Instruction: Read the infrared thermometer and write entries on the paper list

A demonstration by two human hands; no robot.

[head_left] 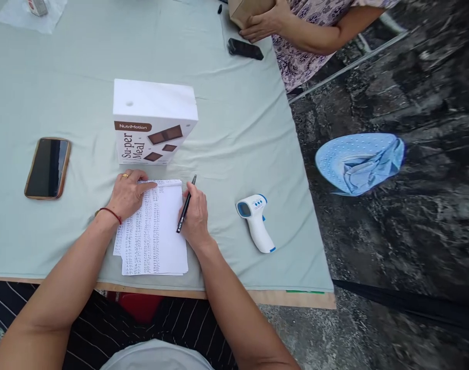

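Sheets of paper, covered on the left part with dense columns of handwriting, lie stacked at the table's near edge. My left hand rests on their upper left corner, its index finger stretched across the top; a ring and a red string bracelet show on it. My right hand is closed round a black pen at the right edge of the sheets. The pen leans with its upper end pointing away from me. Just beyond the papers stands a white NutriMotion box, upright.
A white and blue infrared thermometer lies to the right, a phone in a brown case to the left. Across the table, another person's hand touches a brown box near a black phone. A blue cap lies beyond the right edge.
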